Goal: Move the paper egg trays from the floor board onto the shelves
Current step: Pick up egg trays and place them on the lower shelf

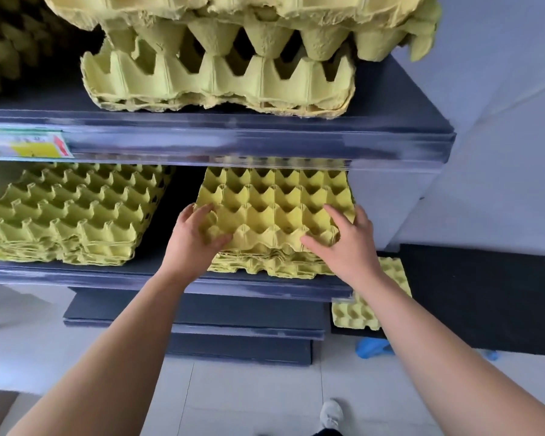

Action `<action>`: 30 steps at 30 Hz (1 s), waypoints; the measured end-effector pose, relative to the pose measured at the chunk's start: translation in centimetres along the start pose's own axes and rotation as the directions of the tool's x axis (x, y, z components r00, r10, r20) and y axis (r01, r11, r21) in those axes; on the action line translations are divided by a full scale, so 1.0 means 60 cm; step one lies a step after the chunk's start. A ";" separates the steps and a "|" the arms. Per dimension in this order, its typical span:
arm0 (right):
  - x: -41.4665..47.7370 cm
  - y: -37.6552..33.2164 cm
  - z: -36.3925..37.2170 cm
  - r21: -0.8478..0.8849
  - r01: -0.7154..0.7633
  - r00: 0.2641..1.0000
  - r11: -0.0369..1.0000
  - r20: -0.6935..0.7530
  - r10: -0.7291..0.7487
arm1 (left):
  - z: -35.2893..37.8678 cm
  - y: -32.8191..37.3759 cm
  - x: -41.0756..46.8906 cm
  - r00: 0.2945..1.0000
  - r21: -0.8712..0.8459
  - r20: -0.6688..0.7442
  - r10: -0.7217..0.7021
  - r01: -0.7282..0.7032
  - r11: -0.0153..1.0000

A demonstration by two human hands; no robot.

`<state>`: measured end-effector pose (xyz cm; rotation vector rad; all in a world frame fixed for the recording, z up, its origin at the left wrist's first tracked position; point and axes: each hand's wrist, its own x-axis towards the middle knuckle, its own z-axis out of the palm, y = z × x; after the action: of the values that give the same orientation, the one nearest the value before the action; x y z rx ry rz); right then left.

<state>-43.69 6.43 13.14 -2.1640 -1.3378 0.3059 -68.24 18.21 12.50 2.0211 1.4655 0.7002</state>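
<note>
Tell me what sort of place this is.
Probably a shop or its stockroom: dark tiered shelves, what looks like a price label on one shelf edge, and stacks of yellow-green paper egg trays on them.

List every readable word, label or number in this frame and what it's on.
shelf-edge label, a green, yellow and red tag on the front edge of the upper shelf: it carries print, too blurred to read.
egg trays: no print visible.
No other text, brand, number or sign shows in this view.
</note>
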 end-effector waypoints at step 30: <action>-0.096 0.144 -0.097 -0.107 -0.067 0.995 0.992 -0.087 0.057 | 0.172 0.165 -0.094 0.823 0.164 0.120 0.555 -0.568 0.806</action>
<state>-37.24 -3.53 12.32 -2.2860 -1.2693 0.1671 -56.01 8.94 11.41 2.6452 0.9056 0.7269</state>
